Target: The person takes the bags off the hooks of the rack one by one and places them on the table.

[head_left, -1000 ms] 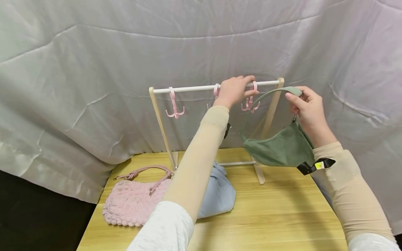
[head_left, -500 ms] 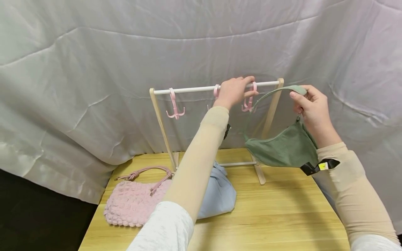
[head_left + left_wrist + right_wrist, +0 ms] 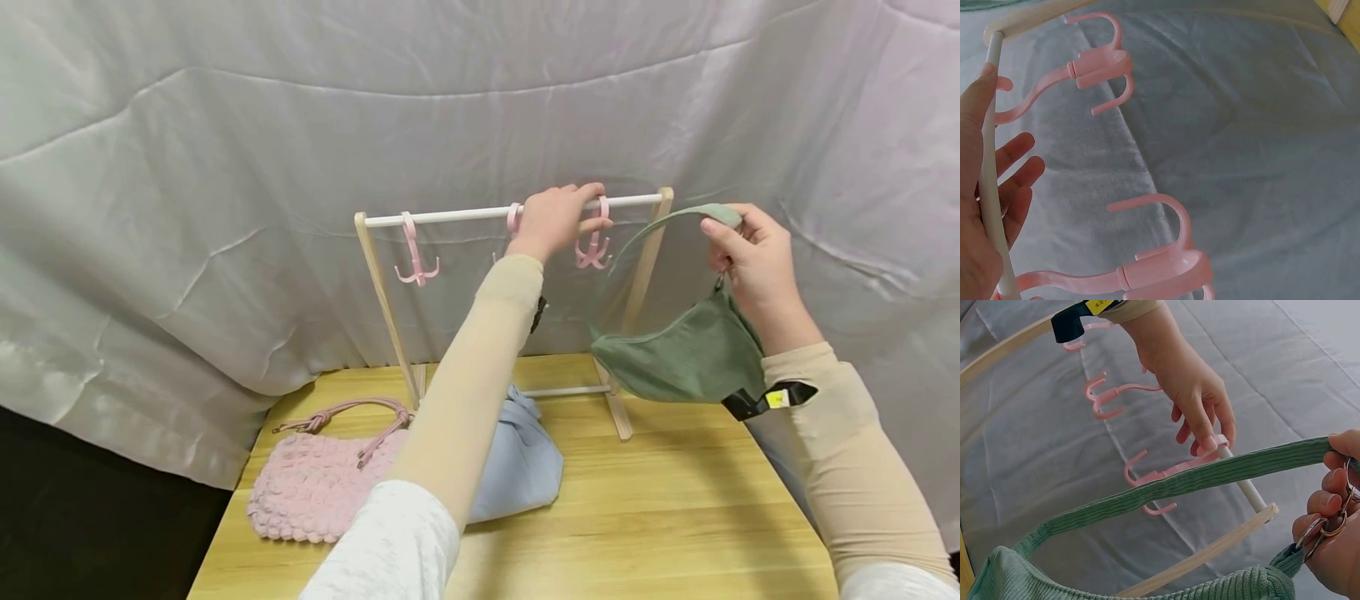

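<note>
My right hand (image 3: 759, 260) pinches the strap (image 3: 1222, 469) of a green corduroy shoulder bag (image 3: 678, 354), near its metal rings (image 3: 1329, 531). The bag hangs in the air right of a rack, its strap arching toward the rightmost pink hook (image 3: 594, 246). My left hand (image 3: 553, 218) grips the rack's white rail (image 3: 450, 215) beside that hook. In the left wrist view its thumb lies along the rail (image 3: 989, 162) and the fingers curl behind it. The middle pink hook (image 3: 1166, 269) is partly hidden by this hand in the head view.
Another pink hook (image 3: 415, 254) hangs at the rail's left. Wooden legs (image 3: 386, 312) hold the rack on a wood-grain table (image 3: 645, 517). A pink bubbly handbag (image 3: 322, 483) and a light blue bag (image 3: 521, 467) lie at the left, partly behind my left arm. A grey curtain (image 3: 262, 150) hangs behind.
My right hand has drawn slightly to the right with the green bag, and the strap has shifted away from the rightmost hook. That hook has turned a little. My left hand stays on the rail.
</note>
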Demonstrator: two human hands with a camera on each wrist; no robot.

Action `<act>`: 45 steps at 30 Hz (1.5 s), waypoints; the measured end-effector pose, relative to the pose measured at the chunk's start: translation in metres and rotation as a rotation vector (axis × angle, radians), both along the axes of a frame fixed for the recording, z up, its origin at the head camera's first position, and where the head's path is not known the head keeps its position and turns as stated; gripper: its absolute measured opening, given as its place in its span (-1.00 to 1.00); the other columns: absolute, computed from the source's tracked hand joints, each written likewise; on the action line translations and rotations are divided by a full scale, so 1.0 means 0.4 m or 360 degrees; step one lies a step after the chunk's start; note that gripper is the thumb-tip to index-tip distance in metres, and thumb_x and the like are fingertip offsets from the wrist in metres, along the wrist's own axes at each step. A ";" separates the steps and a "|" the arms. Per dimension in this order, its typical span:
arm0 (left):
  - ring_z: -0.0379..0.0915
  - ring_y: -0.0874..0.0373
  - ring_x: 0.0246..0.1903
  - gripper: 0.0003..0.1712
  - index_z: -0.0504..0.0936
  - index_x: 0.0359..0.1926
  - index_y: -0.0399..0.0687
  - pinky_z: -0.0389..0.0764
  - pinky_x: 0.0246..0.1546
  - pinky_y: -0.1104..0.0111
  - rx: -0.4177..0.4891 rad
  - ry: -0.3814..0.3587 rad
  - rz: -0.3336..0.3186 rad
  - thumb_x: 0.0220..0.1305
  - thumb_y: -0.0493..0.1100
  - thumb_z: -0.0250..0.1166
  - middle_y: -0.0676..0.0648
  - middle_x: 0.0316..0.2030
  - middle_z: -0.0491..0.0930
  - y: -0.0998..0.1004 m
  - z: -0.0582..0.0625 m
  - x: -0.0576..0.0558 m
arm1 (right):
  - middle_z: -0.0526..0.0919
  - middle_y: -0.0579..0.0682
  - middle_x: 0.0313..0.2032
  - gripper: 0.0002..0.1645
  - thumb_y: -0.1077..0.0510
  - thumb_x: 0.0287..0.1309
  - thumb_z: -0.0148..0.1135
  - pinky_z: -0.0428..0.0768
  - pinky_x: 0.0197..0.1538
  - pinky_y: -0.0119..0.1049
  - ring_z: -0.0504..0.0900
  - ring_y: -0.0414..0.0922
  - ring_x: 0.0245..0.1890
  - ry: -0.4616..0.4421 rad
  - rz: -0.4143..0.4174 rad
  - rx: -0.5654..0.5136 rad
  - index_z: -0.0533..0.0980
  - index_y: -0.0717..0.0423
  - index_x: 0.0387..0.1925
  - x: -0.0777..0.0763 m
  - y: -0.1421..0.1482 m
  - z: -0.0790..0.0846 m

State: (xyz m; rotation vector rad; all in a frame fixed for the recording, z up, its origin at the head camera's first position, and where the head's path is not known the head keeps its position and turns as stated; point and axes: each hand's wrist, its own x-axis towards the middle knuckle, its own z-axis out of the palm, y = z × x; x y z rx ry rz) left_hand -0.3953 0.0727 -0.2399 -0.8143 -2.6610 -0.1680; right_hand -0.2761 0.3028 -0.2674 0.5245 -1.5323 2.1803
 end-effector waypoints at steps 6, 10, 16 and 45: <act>0.57 0.17 -0.10 -0.34 0.35 0.29 0.39 0.60 -0.19 0.25 0.0001 0.0012 0.0021 0.24 0.43 0.06 0.14 -0.03 0.60 -0.015 -0.005 -0.002 | 0.43 -0.07 -0.66 -0.91 0.42 0.18 0.22 0.03 -0.51 -0.28 0.25 -0.19 -0.69 -0.0030 0.0016 0.0017 0.56 0.25 -0.28 -0.003 -0.001 -0.012; 0.57 0.16 -0.07 -0.31 0.32 0.32 0.37 0.59 -0.20 0.23 -0.0047 0.0048 0.0025 0.24 0.46 0.02 0.14 0.01 0.60 -0.016 -0.005 0.000 | 0.43 -0.07 -0.67 -0.92 0.43 0.18 0.21 0.01 -0.51 -0.28 0.23 -0.19 -0.69 -0.0027 0.0019 -0.0004 0.56 0.26 -0.30 -0.003 0.002 -0.021; 0.54 0.16 0.05 -0.27 0.25 0.36 0.36 0.55 -0.10 0.20 -0.0039 0.0073 -0.0009 0.26 0.47 -0.02 0.13 0.11 0.56 -0.024 -0.005 0.005 | 0.43 -0.06 -0.67 -0.92 0.44 0.18 0.22 0.01 -0.53 -0.30 0.23 -0.18 -0.70 -0.0026 0.0030 -0.0031 0.56 0.26 -0.32 0.000 0.003 -0.031; 0.10 -0.06 0.46 -0.45 0.43 0.30 0.06 0.05 0.49 0.04 0.0389 0.0490 -0.0169 0.39 0.14 0.14 -0.12 0.37 0.35 -0.096 -0.126 0.101 | 0.44 -0.07 -0.67 -0.92 0.43 0.19 0.22 0.03 -0.53 -0.28 0.25 -0.19 -0.69 -0.0031 0.0017 -0.0009 0.57 0.24 -0.32 0.011 0.001 -0.047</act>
